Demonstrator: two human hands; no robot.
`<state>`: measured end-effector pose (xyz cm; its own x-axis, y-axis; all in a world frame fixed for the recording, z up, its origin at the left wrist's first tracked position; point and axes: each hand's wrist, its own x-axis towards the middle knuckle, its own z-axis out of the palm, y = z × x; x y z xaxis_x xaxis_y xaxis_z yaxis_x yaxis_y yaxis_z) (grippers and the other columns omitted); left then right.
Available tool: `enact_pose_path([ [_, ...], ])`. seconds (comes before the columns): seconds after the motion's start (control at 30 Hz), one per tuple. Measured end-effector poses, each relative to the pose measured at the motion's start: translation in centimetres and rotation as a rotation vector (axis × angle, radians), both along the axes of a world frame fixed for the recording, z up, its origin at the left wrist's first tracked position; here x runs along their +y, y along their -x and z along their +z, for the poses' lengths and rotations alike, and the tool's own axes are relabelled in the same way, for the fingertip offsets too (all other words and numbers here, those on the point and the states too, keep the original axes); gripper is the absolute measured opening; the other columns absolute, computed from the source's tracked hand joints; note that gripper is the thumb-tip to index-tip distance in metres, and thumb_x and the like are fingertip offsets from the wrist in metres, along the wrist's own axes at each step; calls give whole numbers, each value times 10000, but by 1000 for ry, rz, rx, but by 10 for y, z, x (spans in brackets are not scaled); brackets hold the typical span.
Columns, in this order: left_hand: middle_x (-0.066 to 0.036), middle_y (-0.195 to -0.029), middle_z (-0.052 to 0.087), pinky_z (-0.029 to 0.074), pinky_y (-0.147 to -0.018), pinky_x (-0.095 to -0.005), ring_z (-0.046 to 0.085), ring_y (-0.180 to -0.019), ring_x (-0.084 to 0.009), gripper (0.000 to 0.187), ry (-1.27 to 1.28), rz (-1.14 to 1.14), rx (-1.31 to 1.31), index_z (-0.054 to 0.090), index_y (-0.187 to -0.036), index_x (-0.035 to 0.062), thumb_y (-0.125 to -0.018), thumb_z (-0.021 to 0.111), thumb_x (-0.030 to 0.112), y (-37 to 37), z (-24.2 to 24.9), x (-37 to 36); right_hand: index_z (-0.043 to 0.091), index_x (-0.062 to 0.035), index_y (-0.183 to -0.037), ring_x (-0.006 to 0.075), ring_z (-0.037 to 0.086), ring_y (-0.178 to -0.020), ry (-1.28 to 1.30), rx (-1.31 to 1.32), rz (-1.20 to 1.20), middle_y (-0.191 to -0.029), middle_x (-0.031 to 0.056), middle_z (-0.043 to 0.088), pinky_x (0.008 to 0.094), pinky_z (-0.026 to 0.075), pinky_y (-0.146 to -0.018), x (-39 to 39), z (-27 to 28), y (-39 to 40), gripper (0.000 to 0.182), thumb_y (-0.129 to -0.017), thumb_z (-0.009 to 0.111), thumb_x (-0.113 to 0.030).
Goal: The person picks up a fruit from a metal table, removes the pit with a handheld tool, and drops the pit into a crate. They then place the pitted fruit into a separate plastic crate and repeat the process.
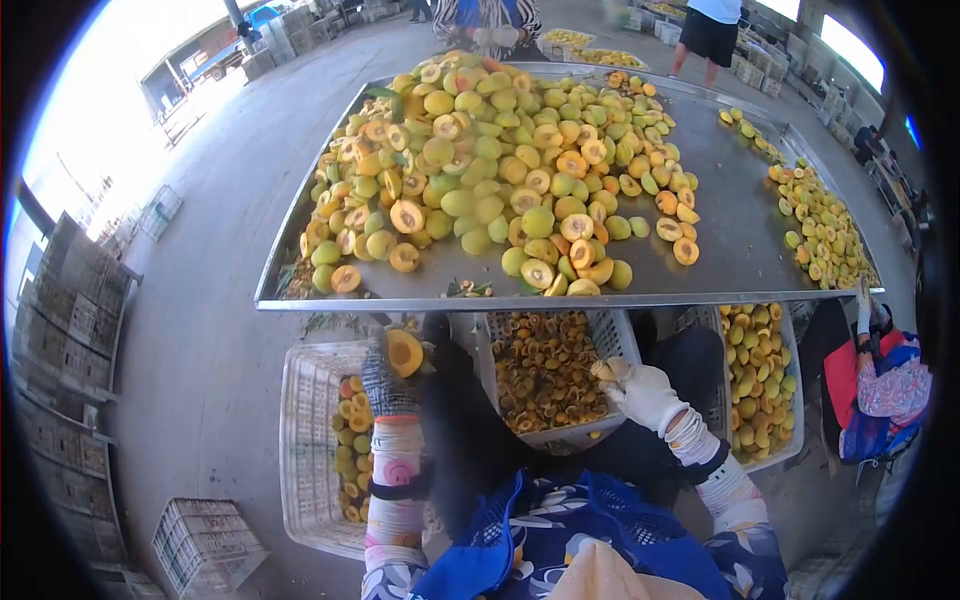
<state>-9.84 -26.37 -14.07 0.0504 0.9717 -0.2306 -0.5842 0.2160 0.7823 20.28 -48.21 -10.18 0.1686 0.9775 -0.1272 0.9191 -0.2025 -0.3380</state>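
My left hand (384,376), in a dark grey knitted glove, is closed around an apricot half (405,353) whose orange cut face points up. It is above the inner side of a white crate (300,440) of apricot halves. My right hand (648,394), in a white glove, is held over the right edge of a middle crate (612,335) filled with brown apricot pits (545,365). Its fingers are pinched together; the brownish fingertips hide what they may hold. A heap of apricots (480,170), whole and halved, covers much of the metal table (715,200) ahead.
Another crate (795,400) of apricot halves stands at my right. A co-worker (885,385) sits at the table's right end, near a smaller apricot pile (820,225). Another person (490,25) is across the table. Stacked crates (70,310) line the left side.
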Motion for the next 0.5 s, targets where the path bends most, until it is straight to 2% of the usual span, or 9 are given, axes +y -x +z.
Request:
enact_pose_path([
  [0.07, -84, -921, 624, 547, -670, -351, 619, -759, -206, 268, 33, 175, 170, 587, -1020, 82, -921, 544, 328, 37, 46, -13, 518, -50, -1030, 393, 620, -764, 204, -30, -22, -829, 193, 644, 466, 492, -670, -7, -74, 11, 336, -906, 474, -359],
  [0.13, -73, -912, 623, 548, -615, -350, 612, -739, -190, 260, -130, 311, 427, 606, -1041, 69, -895, 586, 283, 104, -2, 18, 527, -37, -1038, 389, 634, -775, 313, 15, -106, -818, 194, 655, 481, 500, -679, -13, -128, 11, 369, -897, 470, -373],
  [0.17, -67, -908, 634, 540, -582, -322, 617, -753, -173, 275, -126, 135, 793, 615, -1047, 54, -878, 604, 271, 152, -31, 32, 529, -40, -1044, 390, 635, -775, 330, 50, -83, -814, 196, 655, 483, 501, -678, -13, -133, 12, 371, -896, 465, -374],
  [0.23, -168, -987, 651, 515, -773, -374, 628, -879, -334, 444, -314, -67, 1893, 617, -1098, 20, -758, 704, 293, 196, -50, 32, 533, -46, -1056, 390, 636, -774, 325, 109, -102, -805, 200, 656, 488, 502, -677, -6, -132, 15, 376, -895, 456, -377],
  [0.27, -212, -1047, 624, 461, -889, -409, 579, -986, -392, 512, -280, -159, 2027, 621, -1094, 9, -689, 741, 297, 188, -31, 24, 537, -42, -1080, 392, 634, -776, 309, 160, -95, -820, 207, 655, 491, 500, -685, -7, -138, 14, 396, -898, 442, -381],
  [0.4, -222, -1045, 620, 455, -876, -436, 582, -988, -371, 427, -612, -169, 1582, 624, -1031, 2, -738, 699, 304, 86, -2, 95, 546, -22, -1120, 376, 614, -929, 335, 287, -94, -1021, 218, 628, 488, 483, -776, -4, -146, 14, 513, -944, 351, -462],
  [0.43, -226, -1039, 621, 456, -877, -435, 583, -986, -371, 423, -660, -195, 1575, 625, -1029, 1, -742, 694, 304, 43, 13, 100, 492, -40, -1237, 390, 595, -981, 424, 325, -48, -1027, 227, 627, 468, 446, -872, -1, -143, 18, 533, -930, 400, -466],
  [0.47, -231, -1033, 622, 456, -878, -435, 585, -984, -371, 418, -675, -223, 1594, 627, -1027, 1, -747, 690, 304, 18, 30, 99, 489, -36, -1237, 347, 622, -839, 111, 469, -33, -923, 188, 633, 431, 476, -789, -8, -162, 20, 504, -936, 438, -436],
  [0.5, -234, -1088, 603, 454, -892, -429, 571, -1048, -353, 423, -721, -238, 1703, 615, -1061, 10, -763, 675, 305, -6, 29, 112, 485, -42, -1251, 280, 608, -757, 62, 566, -101, -869, 152, 618, 384, 482, -721, -2, -119, 23, 474, -941, 459, -400],
])
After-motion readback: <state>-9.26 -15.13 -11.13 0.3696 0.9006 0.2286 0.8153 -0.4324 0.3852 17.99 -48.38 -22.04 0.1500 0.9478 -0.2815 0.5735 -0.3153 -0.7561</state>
